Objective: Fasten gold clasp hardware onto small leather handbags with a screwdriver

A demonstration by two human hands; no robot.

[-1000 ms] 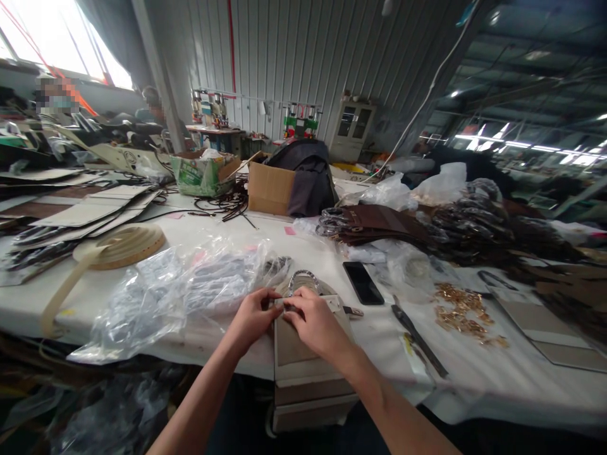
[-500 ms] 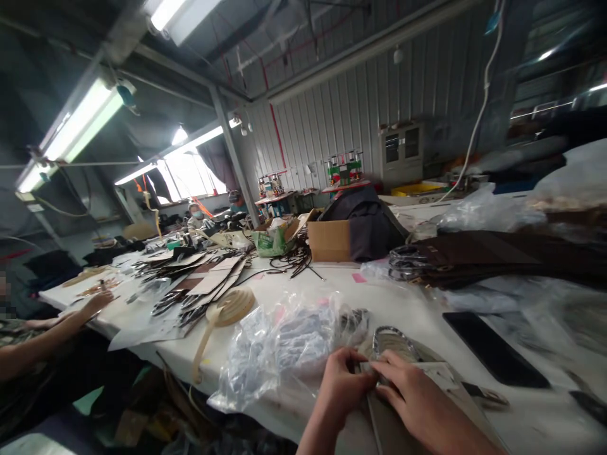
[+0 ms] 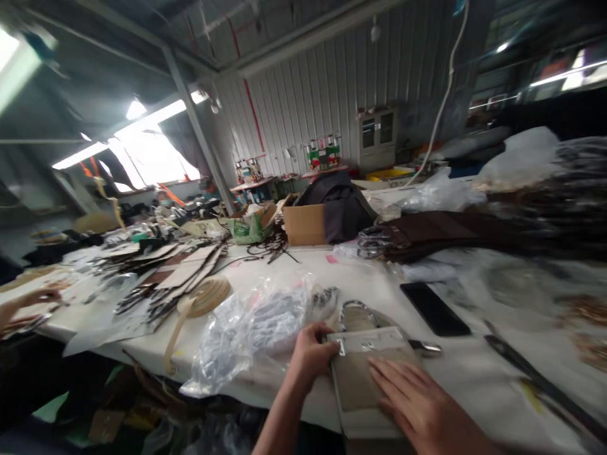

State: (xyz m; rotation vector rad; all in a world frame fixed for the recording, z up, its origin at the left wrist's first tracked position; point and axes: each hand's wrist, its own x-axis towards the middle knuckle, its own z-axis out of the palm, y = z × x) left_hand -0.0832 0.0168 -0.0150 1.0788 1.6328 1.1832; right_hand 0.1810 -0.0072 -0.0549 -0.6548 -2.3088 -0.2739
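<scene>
A flat beige bag panel (image 3: pixel 353 379) lies at the table's near edge, with a pale strip and small metal fittings along its top. My left hand (image 3: pixel 310 354) pinches its upper left corner, thumb on top beside a metal fitting. Flat across the panel's right side rests my right hand (image 3: pixel 412 398), fingers stretched out and together. Just beyond the top edge, a grey patterned cord loop (image 3: pixel 356 306) stands up in an arch. A metal-ended tool (image 3: pixel 427 347) pokes out at the panel's right; its other end is hidden.
A clear plastic bag (image 3: pixel 270 328) of pale pieces lies left of the panel, by a tape roll (image 3: pixel 208 296). To the right are a black phone (image 3: pixel 434 308) and long dark scissors-like tool (image 3: pixel 531 373). Behind stands a cardboard box (image 3: pixel 303 224). A co-worker's hand (image 3: pixel 40 297) is far left.
My view has turned right. Both hands were together at the panel's top edge; now my right hand has moved away and lies flat on the panel, whose face is more visible.
</scene>
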